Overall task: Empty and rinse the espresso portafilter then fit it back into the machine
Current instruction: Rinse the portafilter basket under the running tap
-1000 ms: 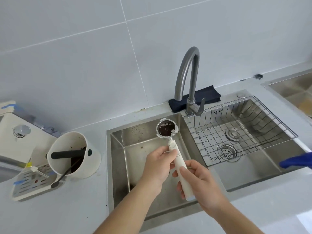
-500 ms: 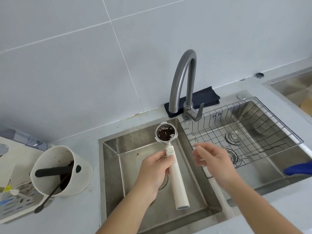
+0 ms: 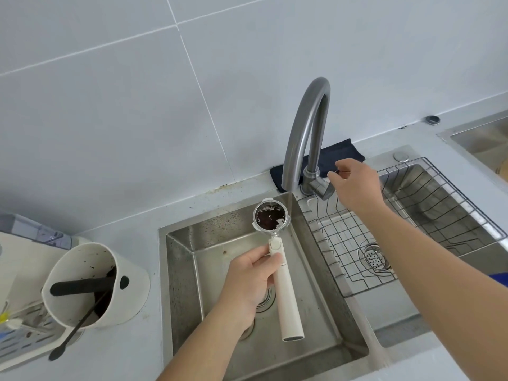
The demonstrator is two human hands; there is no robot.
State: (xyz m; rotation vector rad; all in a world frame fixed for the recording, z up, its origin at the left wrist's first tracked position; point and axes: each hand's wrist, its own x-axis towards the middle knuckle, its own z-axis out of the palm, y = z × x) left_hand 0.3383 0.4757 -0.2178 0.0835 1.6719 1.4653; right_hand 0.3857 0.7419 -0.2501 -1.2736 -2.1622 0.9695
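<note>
The portafilter point(image 3: 270, 218) has a steel basket with dark coffee residue inside and a long white handle. My left hand point(image 3: 253, 279) grips the upper part of that handle and holds the basket over the left sink basin point(image 3: 220, 243), just below the spout of the grey arched tap point(image 3: 308, 127). My right hand point(image 3: 354, 182) is up at the tap's lever point(image 3: 320, 187), fingers loosely spread and touching or nearly touching it. No water runs from the spout. The espresso machine shows only as a white edge at the far left point(image 3: 11, 259).
A white knock-box tub point(image 3: 93, 284) with a black bar and a black brush stands left of the sink. A wire rack point(image 3: 412, 224) sits in the right basin over a drain. A dark cloth point(image 3: 338, 155) lies behind the tap. Another basin is at the far right point(image 3: 483, 144).
My right hand let go of the portafilter handle and rose to the tap lever. My left hand keeps the portafilter over the left basin under the spout.
</note>
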